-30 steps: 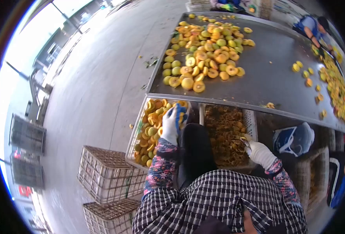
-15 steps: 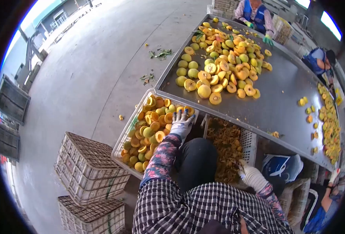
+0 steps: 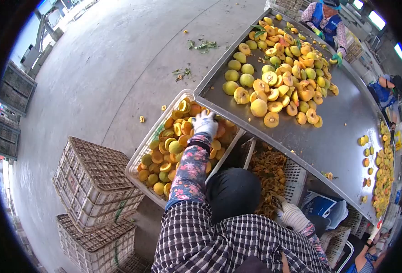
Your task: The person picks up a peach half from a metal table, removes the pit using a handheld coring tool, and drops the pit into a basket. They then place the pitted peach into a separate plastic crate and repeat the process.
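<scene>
The left hand (image 3: 204, 123), in a white work glove at the end of a flowered sleeve, is seen laid palm-down on the heap of halved yellow-orange fruit (image 3: 173, 148) that fills the white perforated plastic crate (image 3: 136, 160) at the near-left corner of the grey sheet-metal table (image 3: 328, 132); its fingers appear loosely spread over the pieces, and nothing can be seen pinched between them. The right hand (image 3: 293, 215), also in a white glove, is held low beside the person's knee, at the near edge of a second white plastic crate holding brownish pits and scraps (image 3: 268, 175); whether it is closed on anything cannot be told, since its fingers are turned away. As far as can be judged, the work is well on but not finished: the fruit crate is heaped nearly to its rim and the scrap crate is well filled, yet a large pile of whole and cut yellow-green fruit (image 3: 280, 86) is left on the table, just beyond the crate's far corner. Two upturned white lattice crates (image 3: 98, 175) are stacked on the concrete floor to the left, and other workers in blue aprons (image 3: 326, 18) are stationed at the far side of the table.
</scene>
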`<state>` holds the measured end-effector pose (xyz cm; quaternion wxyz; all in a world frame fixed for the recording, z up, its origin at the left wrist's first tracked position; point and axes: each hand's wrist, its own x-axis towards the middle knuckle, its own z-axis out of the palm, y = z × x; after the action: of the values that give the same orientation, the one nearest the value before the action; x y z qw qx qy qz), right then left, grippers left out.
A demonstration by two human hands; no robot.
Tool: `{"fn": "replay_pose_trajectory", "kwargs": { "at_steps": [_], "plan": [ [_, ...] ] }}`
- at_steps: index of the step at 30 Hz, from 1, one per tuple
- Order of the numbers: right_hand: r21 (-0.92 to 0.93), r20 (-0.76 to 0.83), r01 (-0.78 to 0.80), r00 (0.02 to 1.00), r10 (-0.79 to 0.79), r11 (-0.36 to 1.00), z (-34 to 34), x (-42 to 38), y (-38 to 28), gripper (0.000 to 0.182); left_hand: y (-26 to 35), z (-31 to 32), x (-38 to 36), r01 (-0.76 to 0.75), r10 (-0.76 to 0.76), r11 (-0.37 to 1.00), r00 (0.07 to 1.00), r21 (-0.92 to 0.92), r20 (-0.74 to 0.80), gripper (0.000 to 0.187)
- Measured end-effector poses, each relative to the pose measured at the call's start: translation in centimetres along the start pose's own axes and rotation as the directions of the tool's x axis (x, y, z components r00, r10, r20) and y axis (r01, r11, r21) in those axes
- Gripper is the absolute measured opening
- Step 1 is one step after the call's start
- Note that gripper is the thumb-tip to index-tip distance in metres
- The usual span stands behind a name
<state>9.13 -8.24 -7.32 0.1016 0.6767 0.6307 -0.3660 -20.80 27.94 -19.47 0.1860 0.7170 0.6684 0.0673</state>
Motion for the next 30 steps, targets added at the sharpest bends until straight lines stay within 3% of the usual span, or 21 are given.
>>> {"fn": "replay_pose_trajectory", "kwargs": {
  "at_steps": [5,7,8,9,11,13,14,15,16,17,19,23,25,26,27,29,30],
  "plan": [
    [0.008,0.013,-0.001,1.000,0.001,1.000,0.4,-0.3,0.6,0.058,-4.3,-2.2,1.8,0.256,-0.257,0.966,0.966,0.042,0.015,0.044],
    [0.053,0.000,0.017,1.000,-0.017,0.998,0.9,-0.2,0.8,0.058,-6.8,-0.8,1.9,0.270,-0.270,0.963,0.959,-0.010,-0.090,0.041],
    [0.066,0.033,-0.001,0.999,-0.001,0.998,1.4,0.0,1.1,0.058,-7.6,-0.1,0.8,0.261,-0.251,0.965,0.940,0.009,-0.232,0.041],
    [0.065,0.022,0.016,1.000,-0.017,0.998,1.7,0.2,1.5,0.058,-7.2,-0.7,-0.4,0.279,-0.284,0.959,0.929,-0.057,-0.236,0.046],
    [0.060,0.006,0.052,0.999,-0.052,0.997,2.4,0.5,1.7,0.058,-5.9,-1.4,-3.2,0.198,-0.210,0.972,0.973,-0.124,-0.099,0.055],
    [0.034,0.009,0.079,0.997,-0.080,0.996,1.9,0.2,0.8,0.056,-5.0,-2.2,-8.1,0.117,-0.116,0.993,0.993,0.037,-0.005,0.066],
    [0.021,0.007,0.080,0.997,-0.080,0.997,2.0,0.3,0.8,0.055,-6.4,-1.1,-9.8,-0.002,0.010,0.990,0.998,0.138,-0.059,0.069],
    [0.011,-0.003,0.086,0.996,-0.086,0.996,2.1,0.7,0.7,0.055,-6.9,-1.2,-11.8,-0.022,0.032,0.994,0.995,0.106,-0.098,0.066],
    [-0.011,0.004,0.063,0.998,-0.063,0.998,1.8,0.8,0.5,0.053,-7.6,-1.8,-13.5,-0.028,0.028,0.990,1.000,0.137,-0.002,0.063],
    [0.069,-0.082,0.162,0.984,-0.157,0.984,1.6,0.8,0.1,0.056,-8.3,-2.2,-15.4,-0.032,0.015,0.986,0.995,0.166,0.103,0.060],
    [-0.023,0.010,0.089,0.996,-0.089,0.996,1.5,0.8,-0.1,0.059,-9.4,-1.9,-17.5,0.008,-0.004,0.997,0.999,0.075,-0.053,0.053],
    [-0.006,-0.014,0.156,0.988,-0.156,0.988,2.8,0.9,1.1,0.060,-11.8,-2.5,-19.8,0.237,-0.236,0.971,0.966,0.002,-0.108,0.052],
    [-0.032,-0.013,0.162,0.987,-0.162,0.986,3.0,0.9,1.6,0.060,-12.6,-5.4,-20.4,0.430,-0.433,0.897,0.901,0.105,0.004,0.055],
    [0.032,0.003,0.126,0.992,-0.126,0.992,3.3,0.9,1.8,0.058,-14.7,-4.4,-20.6,0.498,-0.499,0.860,0.866,0.111,-0.020,0.054],
    [0.095,0.020,0.086,0.996,-0.089,0.992,3.5,0.8,2.0,0.057,-15.2,-6.2,-20.2,0.599,-0.604,0.797,0.788,0.082,0.114,0.054],
    [0.131,0.044,0.037,0.998,-0.043,0.991,3.0,0.5,1.5,0.055,-16.5,-4.8,-19.9,0.630,-0.626,0.775,0.776,0.053,-0.075,0.056],
    [0.102,0.054,0.032,0.998,-0.037,0.994,1.9,0.1,0.2,0.055,-15.1,-5.8,-19.2,0.606,-0.603,0.795,0.794,0.019,-0.076,0.058]
  ]
}}
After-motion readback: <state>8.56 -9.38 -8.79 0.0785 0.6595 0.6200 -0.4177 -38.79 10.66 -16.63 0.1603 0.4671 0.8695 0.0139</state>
